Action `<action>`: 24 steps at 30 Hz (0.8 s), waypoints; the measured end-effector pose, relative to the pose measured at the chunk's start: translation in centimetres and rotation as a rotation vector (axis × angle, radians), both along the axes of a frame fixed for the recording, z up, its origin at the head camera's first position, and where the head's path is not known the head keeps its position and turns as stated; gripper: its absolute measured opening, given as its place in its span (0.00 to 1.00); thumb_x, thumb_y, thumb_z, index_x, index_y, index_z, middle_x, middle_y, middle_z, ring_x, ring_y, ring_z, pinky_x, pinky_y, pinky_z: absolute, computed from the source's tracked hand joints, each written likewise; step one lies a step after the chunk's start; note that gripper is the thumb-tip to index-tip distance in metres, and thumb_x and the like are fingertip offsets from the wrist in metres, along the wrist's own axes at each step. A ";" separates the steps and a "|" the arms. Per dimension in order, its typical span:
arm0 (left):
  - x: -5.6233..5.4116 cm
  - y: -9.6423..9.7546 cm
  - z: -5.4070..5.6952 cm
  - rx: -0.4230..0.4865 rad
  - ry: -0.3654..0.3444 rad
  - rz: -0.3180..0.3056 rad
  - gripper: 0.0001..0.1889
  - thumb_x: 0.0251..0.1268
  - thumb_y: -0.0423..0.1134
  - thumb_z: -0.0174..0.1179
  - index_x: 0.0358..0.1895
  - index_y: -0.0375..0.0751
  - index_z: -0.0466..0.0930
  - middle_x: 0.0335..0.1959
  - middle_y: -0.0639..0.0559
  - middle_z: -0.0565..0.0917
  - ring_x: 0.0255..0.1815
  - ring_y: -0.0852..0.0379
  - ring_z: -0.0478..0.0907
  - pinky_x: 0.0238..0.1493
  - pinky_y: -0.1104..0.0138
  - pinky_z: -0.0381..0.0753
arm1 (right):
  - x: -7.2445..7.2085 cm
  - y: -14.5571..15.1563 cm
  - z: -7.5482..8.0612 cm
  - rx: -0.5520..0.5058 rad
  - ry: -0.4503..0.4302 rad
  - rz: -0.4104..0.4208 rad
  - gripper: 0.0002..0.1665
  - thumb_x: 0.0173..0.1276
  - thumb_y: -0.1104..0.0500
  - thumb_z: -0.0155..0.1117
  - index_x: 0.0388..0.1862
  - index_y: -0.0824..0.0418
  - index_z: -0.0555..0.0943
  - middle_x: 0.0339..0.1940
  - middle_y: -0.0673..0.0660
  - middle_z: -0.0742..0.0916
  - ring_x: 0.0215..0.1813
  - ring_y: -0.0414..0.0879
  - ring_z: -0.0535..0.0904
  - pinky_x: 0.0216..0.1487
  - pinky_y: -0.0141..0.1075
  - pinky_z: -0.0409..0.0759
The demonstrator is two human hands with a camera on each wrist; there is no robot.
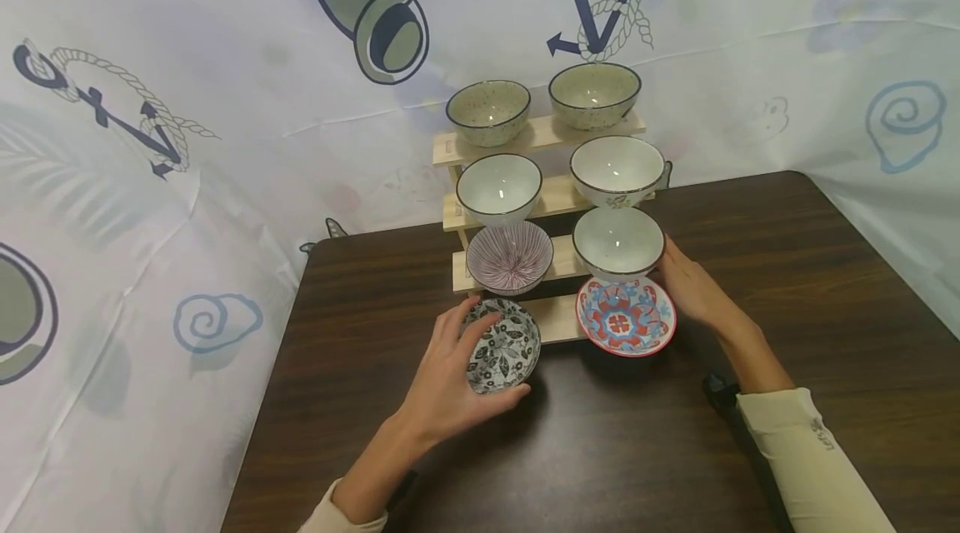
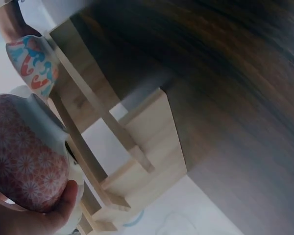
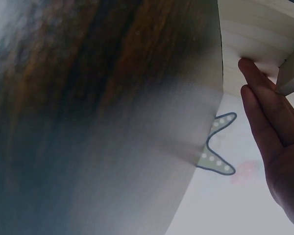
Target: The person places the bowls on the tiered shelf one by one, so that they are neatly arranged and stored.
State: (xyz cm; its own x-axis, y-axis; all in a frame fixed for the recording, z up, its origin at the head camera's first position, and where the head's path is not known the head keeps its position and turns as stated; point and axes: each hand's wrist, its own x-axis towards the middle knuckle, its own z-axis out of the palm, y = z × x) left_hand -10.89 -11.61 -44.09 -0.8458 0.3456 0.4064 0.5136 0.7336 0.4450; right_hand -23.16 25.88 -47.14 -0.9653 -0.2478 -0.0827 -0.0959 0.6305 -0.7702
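Observation:
A wooden tiered stand point(image 1: 557, 320) carries pairs of bowls. At its lower left my left hand point(image 1: 450, 383) holds a small bowl point(image 1: 507, 354) with a black-and-white leaf pattern inside, fingers at its left rim and thumb at the near side. In the left wrist view a bowl with a reddish flower pattern outside point(image 2: 27, 152) is above the thumb point(image 2: 64, 203). My right hand point(image 1: 693, 287) is at the stand's right side, beside a white bowl point(image 1: 618, 241); the right wrist view shows its straight fingers point(image 3: 264, 107) against the wood.
A red-and-blue bowl point(image 1: 626, 318) sits at the lower right, with a striped purple bowl point(image 1: 510, 258) at left one tier up. White bowls point(image 1: 499, 187) and speckled green bowls point(image 1: 489, 112) occupy the upper tiers. Patterned cloth point(image 1: 262, 83) hangs behind the dark table point(image 1: 360, 300).

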 end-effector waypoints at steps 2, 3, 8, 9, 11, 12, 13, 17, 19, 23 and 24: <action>-0.1 0.4 -0.1 0.004 -0.011 0.018 0.47 0.42 0.64 0.79 0.70 0.52 0.75 0.78 0.45 0.67 0.75 0.48 0.66 0.66 0.44 0.78 | 0.0 0.0 0.0 0.000 0.000 -0.001 0.42 0.84 0.34 0.20 0.87 0.52 0.34 0.85 0.68 0.55 0.84 0.71 0.51 0.78 0.72 0.49; -0.2 0.5 -0.1 0.005 -0.015 0.024 0.47 0.42 0.64 0.79 0.69 0.51 0.76 0.77 0.45 0.68 0.75 0.48 0.66 0.66 0.44 0.77 | 0.0 0.0 0.0 0.000 0.000 -0.002 0.42 0.84 0.34 0.19 0.87 0.52 0.34 0.86 0.68 0.55 0.84 0.71 0.50 0.78 0.71 0.49; -0.6 1.2 -0.3 -0.008 -0.044 0.052 0.43 0.42 0.65 0.79 0.63 0.50 0.79 0.76 0.45 0.69 0.74 0.47 0.67 0.66 0.43 0.77 | 0.0 0.1 0.0 0.008 0.005 -0.003 0.42 0.84 0.34 0.20 0.87 0.53 0.34 0.87 0.66 0.52 0.85 0.70 0.48 0.79 0.70 0.48; -0.7 1.3 -0.3 -0.011 -0.044 0.055 0.42 0.42 0.65 0.79 0.62 0.50 0.80 0.76 0.44 0.69 0.74 0.46 0.67 0.66 0.43 0.77 | 0.0 0.1 0.0 0.007 0.005 -0.002 0.43 0.84 0.34 0.20 0.87 0.53 0.34 0.87 0.66 0.51 0.85 0.70 0.47 0.79 0.70 0.48; -0.9 1.7 -0.4 -0.016 -0.043 0.060 0.41 0.43 0.65 0.78 0.61 0.49 0.80 0.75 0.43 0.70 0.73 0.45 0.68 0.65 0.43 0.78 | 0.0 0.1 0.0 0.007 0.008 -0.001 0.43 0.84 0.34 0.20 0.87 0.54 0.34 0.87 0.66 0.52 0.85 0.70 0.48 0.79 0.70 0.48; -1.0 1.8 -0.5 -0.018 -0.043 0.064 0.41 0.43 0.65 0.78 0.60 0.49 0.80 0.75 0.43 0.70 0.73 0.44 0.68 0.64 0.43 0.78 | 0.0 0.1 0.0 0.004 0.008 0.000 0.43 0.84 0.34 0.20 0.87 0.54 0.34 0.87 0.66 0.52 0.85 0.70 0.48 0.79 0.70 0.48; -1.1 2.0 -0.5 -0.021 -0.043 0.068 0.40 0.43 0.65 0.78 0.60 0.49 0.81 0.75 0.42 0.71 0.73 0.44 0.69 0.64 0.43 0.79 | 0.0 0.1 0.0 0.000 0.009 0.001 0.43 0.84 0.34 0.20 0.87 0.53 0.34 0.86 0.67 0.53 0.84 0.70 0.49 0.79 0.70 0.48; -1.5 2.7 -0.4 -0.030 -0.064 0.094 0.40 0.43 0.65 0.78 0.59 0.48 0.81 0.73 0.39 0.72 0.72 0.43 0.69 0.62 0.42 0.80 | 0.0 0.2 -0.1 -0.004 0.013 0.001 0.42 0.84 0.34 0.20 0.87 0.53 0.35 0.85 0.68 0.56 0.83 0.72 0.53 0.78 0.71 0.50; -1.7 3.1 -0.4 -0.038 -0.074 0.109 0.40 0.43 0.66 0.77 0.59 0.48 0.81 0.72 0.37 0.73 0.71 0.42 0.70 0.61 0.42 0.80 | -0.1 0.2 -0.1 -0.004 0.014 0.001 0.42 0.84 0.34 0.20 0.87 0.53 0.35 0.85 0.69 0.57 0.83 0.72 0.53 0.78 0.71 0.50; -1.8 3.7 -0.2 -0.046 -0.105 0.128 0.40 0.43 0.67 0.76 0.59 0.47 0.81 0.71 0.38 0.75 0.70 0.41 0.70 0.61 0.42 0.80 | -0.1 0.2 -0.1 0.000 0.007 0.005 0.42 0.85 0.36 0.21 0.87 0.54 0.35 0.86 0.68 0.55 0.84 0.70 0.51 0.78 0.70 0.50; -1.9 3.8 -0.2 -0.049 -0.112 0.132 0.41 0.43 0.68 0.76 0.59 0.47 0.81 0.70 0.38 0.75 0.71 0.41 0.69 0.61 0.42 0.80 | -0.1 0.2 -0.1 -0.001 0.004 0.005 0.42 0.85 0.36 0.21 0.87 0.54 0.35 0.86 0.67 0.54 0.84 0.70 0.50 0.79 0.70 0.49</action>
State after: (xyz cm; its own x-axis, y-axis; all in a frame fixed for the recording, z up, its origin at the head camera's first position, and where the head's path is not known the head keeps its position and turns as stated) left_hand -12.76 -7.78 -44.34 -0.9242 0.2455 0.2924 0.3605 0.8134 0.4565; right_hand -23.29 26.08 -47.25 -0.9644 -0.2526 -0.0785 -0.1020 0.6289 -0.7707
